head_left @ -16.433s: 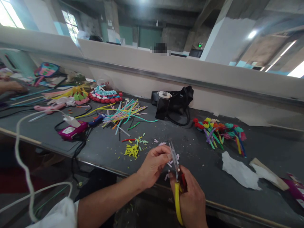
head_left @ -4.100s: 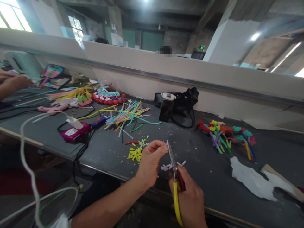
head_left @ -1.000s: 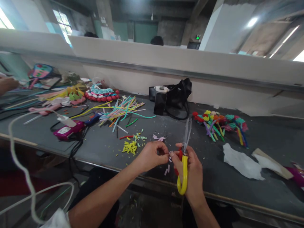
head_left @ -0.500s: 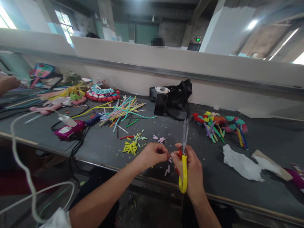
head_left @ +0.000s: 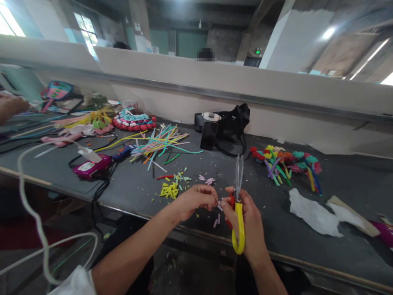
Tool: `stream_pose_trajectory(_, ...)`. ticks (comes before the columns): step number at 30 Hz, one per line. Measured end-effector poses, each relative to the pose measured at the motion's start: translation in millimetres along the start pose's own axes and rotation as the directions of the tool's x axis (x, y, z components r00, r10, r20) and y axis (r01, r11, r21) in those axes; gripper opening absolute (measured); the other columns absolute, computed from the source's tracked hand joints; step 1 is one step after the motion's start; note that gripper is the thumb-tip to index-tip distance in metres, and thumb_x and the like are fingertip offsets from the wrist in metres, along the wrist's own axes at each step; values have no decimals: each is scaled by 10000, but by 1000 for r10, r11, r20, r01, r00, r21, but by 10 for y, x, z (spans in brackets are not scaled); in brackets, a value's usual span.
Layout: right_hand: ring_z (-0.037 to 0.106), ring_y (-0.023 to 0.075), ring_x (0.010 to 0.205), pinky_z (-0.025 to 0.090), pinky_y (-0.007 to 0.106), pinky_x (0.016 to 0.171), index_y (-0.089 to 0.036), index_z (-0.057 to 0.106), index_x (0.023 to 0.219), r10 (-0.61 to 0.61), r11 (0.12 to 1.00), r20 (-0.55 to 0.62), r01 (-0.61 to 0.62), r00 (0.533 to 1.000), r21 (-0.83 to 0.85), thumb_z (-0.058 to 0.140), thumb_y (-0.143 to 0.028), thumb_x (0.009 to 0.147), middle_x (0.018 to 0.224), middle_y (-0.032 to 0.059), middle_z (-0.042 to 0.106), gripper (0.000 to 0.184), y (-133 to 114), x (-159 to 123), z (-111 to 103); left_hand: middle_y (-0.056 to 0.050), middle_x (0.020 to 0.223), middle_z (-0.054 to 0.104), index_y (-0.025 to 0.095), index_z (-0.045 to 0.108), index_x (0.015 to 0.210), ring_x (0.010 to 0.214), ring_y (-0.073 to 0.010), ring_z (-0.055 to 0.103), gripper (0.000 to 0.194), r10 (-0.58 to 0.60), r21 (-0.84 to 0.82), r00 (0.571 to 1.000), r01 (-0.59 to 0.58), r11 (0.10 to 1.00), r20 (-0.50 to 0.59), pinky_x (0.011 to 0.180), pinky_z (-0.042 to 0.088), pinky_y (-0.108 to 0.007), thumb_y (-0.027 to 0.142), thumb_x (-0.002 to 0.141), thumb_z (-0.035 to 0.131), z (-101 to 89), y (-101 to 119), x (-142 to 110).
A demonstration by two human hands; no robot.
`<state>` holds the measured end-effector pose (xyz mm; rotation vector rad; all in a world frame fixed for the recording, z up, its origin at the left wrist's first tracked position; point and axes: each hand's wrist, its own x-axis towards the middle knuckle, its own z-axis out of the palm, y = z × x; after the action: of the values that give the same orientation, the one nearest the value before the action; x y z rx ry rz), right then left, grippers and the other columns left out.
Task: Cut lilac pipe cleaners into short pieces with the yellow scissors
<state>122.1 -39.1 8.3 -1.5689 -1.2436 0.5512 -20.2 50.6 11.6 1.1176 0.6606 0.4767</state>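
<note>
My right hand [head_left: 250,215] grips a pair of scissors [head_left: 238,223] with yellow and red handles, the blades pointing away from me. Its thumb and forefinger reach toward my left hand [head_left: 196,200], whose fingers are pinched together. Something small and pale sits at the fingertips between the hands; I cannot make out which one holds it. Cut lilac pieces [head_left: 217,221] lie just below on the table. Farther off are more lilac bits [head_left: 210,180]. To the left of my left hand is a small pile of short yellow pieces [head_left: 169,190], with pale green snippets [head_left: 183,177] beside it.
Coloured fuzzy stems [head_left: 162,141] lie heaped behind. A purple power strip [head_left: 92,166] is at left, a black bag [head_left: 236,123] and phone [head_left: 209,135] at back. Fuzzy flowers [head_left: 282,159] and white paper [head_left: 311,213] lie right. Another person's hand [head_left: 12,107] shows far left.
My left hand's fingers have curled slightly and shifted a little to the left. The scissors' handles have tipped slightly lower. The rest of the table looks the same.
</note>
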Motion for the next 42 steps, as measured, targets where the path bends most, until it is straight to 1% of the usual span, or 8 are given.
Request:
stream_pose_trajectory(5,594,111,539,497,221,555,-211,568,1078,-2,1000,27,2,1000,-12,582,-282,774,766,-17,645,313,13,-6,-28,23,576,584,147,646,630,554,-90,483,98,31,11,999,-31,999,-17,576,348,-220,118,550,599,-12,-3,8)
stream_pose_trajectory(8,610,122,582,493,237,610,-204,573,1074,-34,997,-11,33,999,-64,588,-303,782,777,-12,642,309,73,20,-56,25,546,564,148,633,597,521,-89,475,69,21,-84,998,-25,996,-53,561,358,-222,108,551,601,-24,16,14)
stream_pose_trajectory(16,631,195,756,464,298,699,-174,596,1064,-91,939,-169,29,981,-342,565,-410,810,925,64,673,347,291,121,-73,33,581,550,144,664,667,507,-76,478,75,135,-363,979,-184,914,-154,590,408,-232,153,610,712,66,39,10)
stream_pose_trajectory(23,626,131,628,506,224,569,-208,568,1115,39,988,-213,-6,976,155,694,-429,757,823,11,666,440,-21,-45,38,17,643,594,143,678,680,577,-74,494,47,164,-242,973,-200,950,-159,606,382,-210,168,652,706,221,-61,-39)
stream_pose_trajectory(28,622,119,610,508,208,541,-211,566,1086,53,966,-181,-4,982,258,700,-406,756,782,-8,645,407,-51,-42,41,25,624,584,140,657,661,601,-80,483,55,189,-94,973,-202,975,-134,638,380,-214,184,650,687,262,-80,-65)
stream_pose_trajectory(36,658,132,698,534,231,671,-204,604,1078,-165,979,-113,148,980,-141,606,-339,822,877,18,662,289,45,-51,-23,36,557,533,140,628,600,553,-89,448,73,235,223,966,-207,953,-110,557,341,-217,191,612,680,175,-40,-52)
stream_pose_trajectory(39,647,126,645,519,201,578,-196,602,1078,-140,982,-137,120,981,-148,588,-406,843,876,26,667,315,-17,-94,-15,29,572,551,141,652,622,559,-90,451,73,236,79,962,-227,971,-141,575,346,-221,206,630,684,160,2,-71)
stream_pose_trajectory(42,637,126,638,500,201,588,-203,608,1038,-166,968,-134,135,977,-211,577,-445,856,832,11,663,305,-67,-145,2,24,592,567,148,660,639,587,-95,475,46,286,-124,922,-326,937,-262,610,356,-221,185,633,687,139,74,-95)
